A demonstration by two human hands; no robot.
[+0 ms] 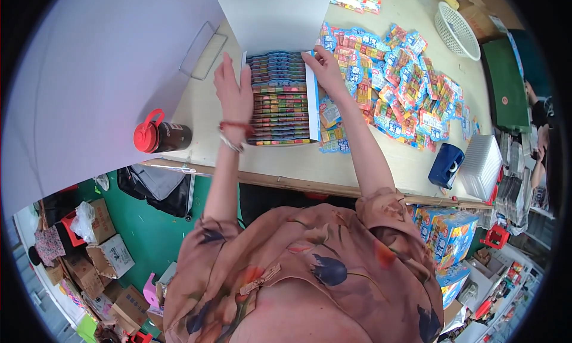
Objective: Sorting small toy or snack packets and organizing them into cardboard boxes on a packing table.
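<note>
A white cardboard box (pixel 312 113) stands on the table before me, its tall lid (pixel 271 15) raised at the far side. Inside, colourful flat packets (pixel 280 107) are packed upright in rows. My left hand (pixel 234 92) lies along the box's left side with fingers stretched out and thumb apart; it holds nothing. At the far right corner my right hand (pixel 326 73) has its fingers bent over the box's wall. A red cord and a pale bracelet circle my left wrist.
Loose blister packets (pixel 399 81) are heaped right of the box. A red-lidded bottle (pixel 161 134) stands left, near a wire frame (pixel 202 51). Farther right are a white basket (pixel 457 32), a blue tape dispenser (pixel 445 165), clear trays (pixel 480 167) and a green crate (pixel 505 84).
</note>
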